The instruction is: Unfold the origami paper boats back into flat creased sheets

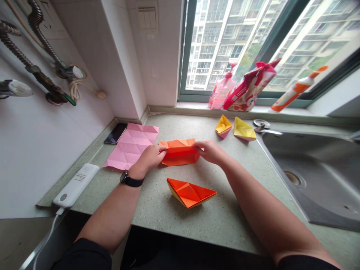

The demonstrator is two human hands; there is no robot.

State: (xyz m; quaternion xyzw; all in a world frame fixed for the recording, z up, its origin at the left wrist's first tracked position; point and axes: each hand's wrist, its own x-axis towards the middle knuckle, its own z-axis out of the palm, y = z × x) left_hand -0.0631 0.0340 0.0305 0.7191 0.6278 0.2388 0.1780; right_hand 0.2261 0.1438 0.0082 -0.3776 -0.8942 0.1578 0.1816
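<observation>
An orange sheet of paper (180, 156), creased and partly folded lengthwise, is held between my hands just above the counter. My left hand (150, 157), with a black watch on its wrist, pinches the left end. At the right end, the fingers of my right hand (209, 150) close on the paper's edge. Nearer to me sits a folded orange paper boat (191, 193) with a yellowish underside. Beside my left hand lies a pink sheet of paper (132, 144), opened out and covered in crease lines.
Two small yellow paper boats (244, 130) stand near the metal sink (315, 165) on the right. A phone (116, 134) and a white power bank (75, 185) with a cable lie at the left. Bottles and a red bag (250, 88) line the windowsill.
</observation>
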